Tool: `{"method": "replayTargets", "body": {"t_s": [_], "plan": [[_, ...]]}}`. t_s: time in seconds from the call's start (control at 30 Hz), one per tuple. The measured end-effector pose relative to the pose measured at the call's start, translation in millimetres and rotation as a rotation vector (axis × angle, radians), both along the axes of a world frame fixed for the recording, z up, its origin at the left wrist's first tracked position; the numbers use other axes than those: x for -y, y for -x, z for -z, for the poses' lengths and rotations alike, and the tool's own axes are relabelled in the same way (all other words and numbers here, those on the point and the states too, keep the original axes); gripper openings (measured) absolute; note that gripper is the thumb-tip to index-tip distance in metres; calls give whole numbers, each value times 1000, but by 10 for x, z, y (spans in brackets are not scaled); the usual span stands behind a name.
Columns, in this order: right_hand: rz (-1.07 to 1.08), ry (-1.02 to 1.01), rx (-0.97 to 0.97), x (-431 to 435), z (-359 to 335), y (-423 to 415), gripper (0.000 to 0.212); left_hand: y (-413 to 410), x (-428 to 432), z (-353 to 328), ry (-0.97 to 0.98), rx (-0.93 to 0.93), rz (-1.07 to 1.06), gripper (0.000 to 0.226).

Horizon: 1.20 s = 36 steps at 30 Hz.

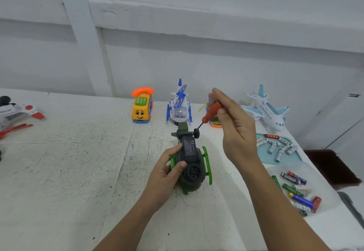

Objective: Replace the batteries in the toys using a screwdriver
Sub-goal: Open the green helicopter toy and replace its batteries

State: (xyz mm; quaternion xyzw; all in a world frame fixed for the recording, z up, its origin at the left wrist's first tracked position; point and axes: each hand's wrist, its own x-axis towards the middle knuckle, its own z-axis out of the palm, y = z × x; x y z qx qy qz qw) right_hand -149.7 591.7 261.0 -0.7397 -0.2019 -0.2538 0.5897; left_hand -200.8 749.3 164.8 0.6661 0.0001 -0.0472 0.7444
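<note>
The green toy helicopter [192, 164] lies belly-up near the middle of the table [78, 162]. Its black underside cover [189, 148] carries a CE mark and lines of small print too fine to read. The left hand [167, 170] grips the helicopter from its left side, thumb curled over the rounded body. The right hand [234, 124] pinches the red handle of a screwdriver [211, 112] between thumb and fingers. The dark tip points down at the tail end by a small black wheel, though contact cannot be told. Along the right edge, a pale blue tray [266, 158] holds a scatter of white batteries [279, 148] and one red one, their printing blurred. Nearer the front right corner lies a heap of used batteries [301, 195] in blue, green, red and black, and one black cell [291, 178] reads EVEREADY. Along the back edge stand a yellow telephone bus [142, 106], a white and blue helicopter [179, 105] and a white airplane [269, 111]. A red and white toy [17, 112] sits at the left edge.
</note>
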Motion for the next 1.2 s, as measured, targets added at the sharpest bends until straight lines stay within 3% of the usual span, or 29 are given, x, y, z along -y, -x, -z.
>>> {"method": "replayTargets", "body": {"t_s": [0.1, 0.33, 0.53, 0.73, 1.03, 1.2], "plan": [[9, 52, 23, -29, -60, 32, 26, 3, -5, 10, 1, -1, 4, 46], [-31, 16, -24, -26, -8, 43, 37, 1, -3, 45, 23, 6, 4, 41], [-20, 239, -146, -8, 31, 1, 76, -27, 7, 61, 15, 32, 10, 47], [-24, -33, -237, 38, 14, -90, 71, -31, 0, 114, -29, 35, 5, 46], [-15, -8, -232, -6, 109, -58, 71, -45, -6, 152, -50, 49, 6, 44], [-9, 139, -198, -1, 103, -41, 65, -53, -15, 143, -72, 65, 21, 41]]}}
